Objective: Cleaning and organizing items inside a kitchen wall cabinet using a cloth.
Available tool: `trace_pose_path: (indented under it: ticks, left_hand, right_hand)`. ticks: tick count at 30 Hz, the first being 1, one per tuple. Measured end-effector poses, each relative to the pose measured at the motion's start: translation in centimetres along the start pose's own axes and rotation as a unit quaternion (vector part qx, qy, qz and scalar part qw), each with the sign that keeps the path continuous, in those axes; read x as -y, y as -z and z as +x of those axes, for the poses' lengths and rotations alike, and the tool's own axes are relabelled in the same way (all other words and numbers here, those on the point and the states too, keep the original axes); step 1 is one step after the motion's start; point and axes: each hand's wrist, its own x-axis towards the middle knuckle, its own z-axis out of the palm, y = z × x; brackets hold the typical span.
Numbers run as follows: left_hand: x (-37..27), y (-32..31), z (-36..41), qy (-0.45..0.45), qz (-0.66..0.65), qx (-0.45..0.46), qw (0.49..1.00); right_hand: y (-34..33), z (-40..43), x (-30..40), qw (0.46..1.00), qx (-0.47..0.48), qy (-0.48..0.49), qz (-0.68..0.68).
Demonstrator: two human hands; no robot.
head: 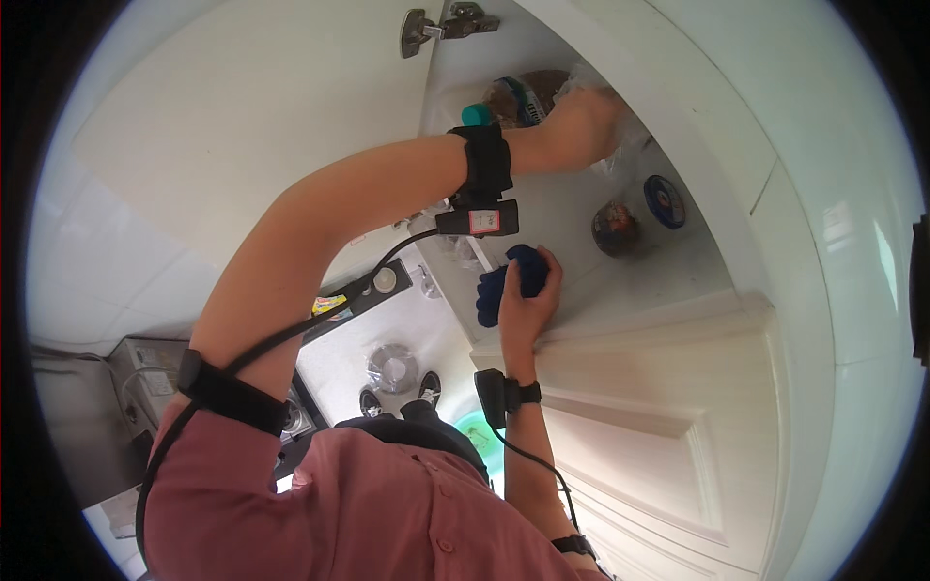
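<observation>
My left hand (592, 127) reaches into a white cabinet, blurred. Its fingers cannot be made out, and clear plastic (619, 161) shows above and below it. Behind my left wrist lie a bottle with a teal cap (476, 115) and a printed packet or bottle (530, 98) with brown contents. My right hand (534, 301) is closed around a dark blue, lobed, cloth-like bundle (494, 294) at the cabinet's near edge. Farther in stand a dark round jar (615, 229) and a blue round lid or tin (665, 201).
The cabinet door (290, 80) hangs wide on its metal hinge (450, 27). A panelled white door (639, 443) is below at the right. Down at the left are a metal appliance (149, 378) and a dark shelf (378, 290) with small items. A green basin (479, 436) is near my feet.
</observation>
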Motion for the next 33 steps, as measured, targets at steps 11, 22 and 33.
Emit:
trace_pose_path:
  ticks: [11, 22, 33]
  left_hand:
    - [0.3, -3.9, -3.1, -0.026, -0.001, 0.146, 0.989]
    - [-2.4, -4.5, -3.8, 0.01, 0.131, 0.171, 0.977]
    - [-3.0, -4.8, -1.9, 0.018, 0.096, 0.43, 0.898]
  right_hand:
    - [-0.6, -0.5, -2.2, 0.995, 0.077, -0.009, -0.057]
    - [-0.3, -1.4, -2.5, 0.992, 0.077, 0.019, -0.095]
    - [0.2, -0.9, -1.8, 0.993, 0.035, 0.04, -0.105]
